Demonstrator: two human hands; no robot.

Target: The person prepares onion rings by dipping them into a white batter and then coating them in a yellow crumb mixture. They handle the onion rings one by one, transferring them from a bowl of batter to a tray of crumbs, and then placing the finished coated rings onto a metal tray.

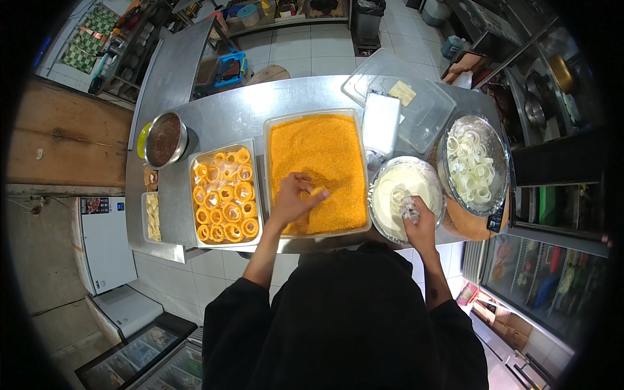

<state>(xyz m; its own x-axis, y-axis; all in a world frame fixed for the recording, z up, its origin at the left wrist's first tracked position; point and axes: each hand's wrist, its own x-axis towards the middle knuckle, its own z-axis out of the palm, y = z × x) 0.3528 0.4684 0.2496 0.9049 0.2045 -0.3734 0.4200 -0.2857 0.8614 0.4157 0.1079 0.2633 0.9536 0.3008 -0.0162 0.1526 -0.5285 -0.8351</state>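
Note:
Over a rectangular plastic tub [266, 146] filled with orange breadcrumbs [317, 141], my left hand [294, 197] pinches a small crumb-coated onion ring [318, 190] between thumb and fingers. My right hand [420, 224] reaches into a bowl of pale batter [390, 187], its fingertips thickly coated. A batter-covered onion ring [398, 195] lies at those fingertips; whether they grip it is hard to see. To the left stands a tray [259, 204] of crumbed onion rings [232, 211], with clear plastic film between layers. Raw onion rings [470, 168] fill a metal bowl [502, 146] on the right.
A steel bowl of dark brown mixture [165, 139] and a small tub of pale pieces [152, 217] stand at the left. Behind the batter lie a clear plastic lid [424, 109] and a white plastic packet [381, 122]. A round wooden board [468, 219] and a phone [496, 220] are at the right.

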